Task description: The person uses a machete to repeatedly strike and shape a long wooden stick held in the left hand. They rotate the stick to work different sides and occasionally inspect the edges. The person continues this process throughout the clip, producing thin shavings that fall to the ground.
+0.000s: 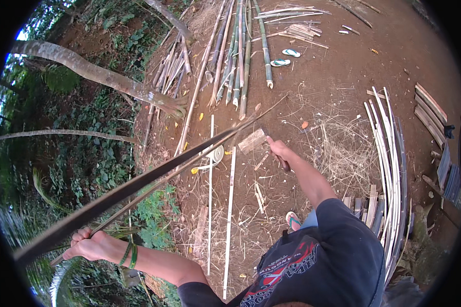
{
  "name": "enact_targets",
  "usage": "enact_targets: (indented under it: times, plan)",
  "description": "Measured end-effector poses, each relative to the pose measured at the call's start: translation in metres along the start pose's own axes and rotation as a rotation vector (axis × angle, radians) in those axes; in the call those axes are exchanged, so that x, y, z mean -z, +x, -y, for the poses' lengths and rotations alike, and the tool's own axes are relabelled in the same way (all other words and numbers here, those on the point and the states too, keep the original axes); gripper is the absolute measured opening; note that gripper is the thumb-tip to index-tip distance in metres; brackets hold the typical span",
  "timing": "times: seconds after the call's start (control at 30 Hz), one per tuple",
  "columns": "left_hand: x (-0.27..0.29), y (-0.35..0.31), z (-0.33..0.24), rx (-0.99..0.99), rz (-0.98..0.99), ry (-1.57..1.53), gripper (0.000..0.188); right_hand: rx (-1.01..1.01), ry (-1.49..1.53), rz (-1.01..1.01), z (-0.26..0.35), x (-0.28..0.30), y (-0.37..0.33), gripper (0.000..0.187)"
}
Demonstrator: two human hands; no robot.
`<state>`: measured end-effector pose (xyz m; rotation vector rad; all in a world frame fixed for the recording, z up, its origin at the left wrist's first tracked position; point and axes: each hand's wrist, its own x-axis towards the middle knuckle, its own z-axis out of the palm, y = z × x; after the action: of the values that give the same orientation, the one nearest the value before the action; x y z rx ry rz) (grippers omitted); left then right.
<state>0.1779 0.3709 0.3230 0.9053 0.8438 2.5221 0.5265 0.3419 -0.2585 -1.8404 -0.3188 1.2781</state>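
My left hand [91,245], at the lower left, has its fingers wrapped round a thin bamboo strip [153,191]. A wider dark bamboo strip [138,185] runs just above it, and the two come close together near the middle of the view. My right hand [278,147] is closed round the brown handle [284,163] of a tool that looks like a knife; its blade is hard to make out. Just left of this hand, by the strips' far part, is a flat tan wooden piece [252,141]. A coiled pale strip [216,154] lies below the strips.
Bamboo poles [239,56] lie at the back, with sandals [280,62] beside them. Long pale strips [388,169] are stacked on the right near a heap of shavings [343,153]. Two thin strips [229,220] lie before me. A leaning trunk [97,71] and plants border the left.
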Motion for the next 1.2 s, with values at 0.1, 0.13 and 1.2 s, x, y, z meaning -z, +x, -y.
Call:
enact_targets:
  times: [0.1,0.13,1.2]
  plan:
    - [0.008,0.016,0.004,-0.012,-0.104,0.017,0.058,-0.152,0.445,0.347,0.042,-0.002,-0.014,0.072]
    - [0.002,0.018,0.009,0.005,-0.099,0.017,0.058,-0.031,0.32,0.286,0.049,0.005,-0.011,0.072]
    - [-0.075,0.085,0.042,-0.095,0.137,0.225,0.052,0.534,-0.709,0.057,0.11,0.093,0.038,0.079]
